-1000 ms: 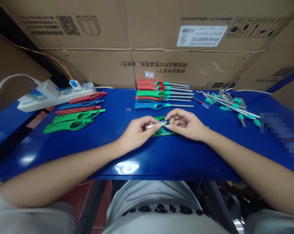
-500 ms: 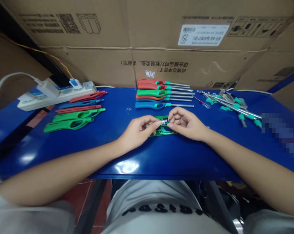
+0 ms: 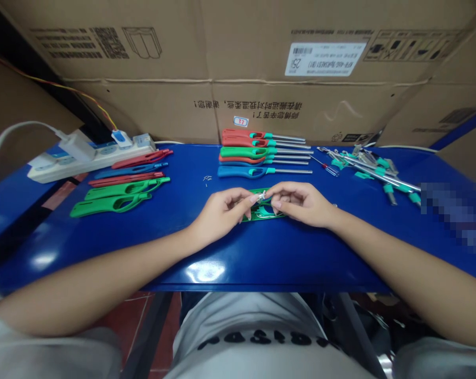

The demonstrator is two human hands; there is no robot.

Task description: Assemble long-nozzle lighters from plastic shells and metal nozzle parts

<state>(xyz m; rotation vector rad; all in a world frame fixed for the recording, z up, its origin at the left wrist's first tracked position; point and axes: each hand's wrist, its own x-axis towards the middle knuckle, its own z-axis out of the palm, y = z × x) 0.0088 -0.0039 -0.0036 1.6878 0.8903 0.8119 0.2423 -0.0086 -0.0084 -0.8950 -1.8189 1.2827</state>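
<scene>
My left hand (image 3: 227, 210) pinches a small clear-and-metal lighter part (image 3: 261, 196) between thumb and index finger; most of it is hidden in the grip. My right hand (image 3: 301, 204) is closed beside it, its index finger reaching out to the part's tip. Whatever its thumb and curled fingers hold is hidden. Beneath both hands, a green lighter shell half (image 3: 254, 217) lies on the blue table, with a teal trigger (image 3: 266, 211) and a thin pale wire in it. My fingers cover much of the shell.
Behind my hands lie several assembled lighters (image 3: 244, 172) with metal tubes. Loose shell halves (image 3: 110, 206) and a power strip (image 3: 103, 158) are on the left. A screwdriver (image 3: 329, 169) and a pile of tubes and teal parts (image 3: 380, 171) lie right. Small pins (image 3: 207, 178) sit beyond my left hand.
My right index finger has stretched left onto the tip of the part in my left hand; before, it was curled and apart. My left hand has barely moved.
</scene>
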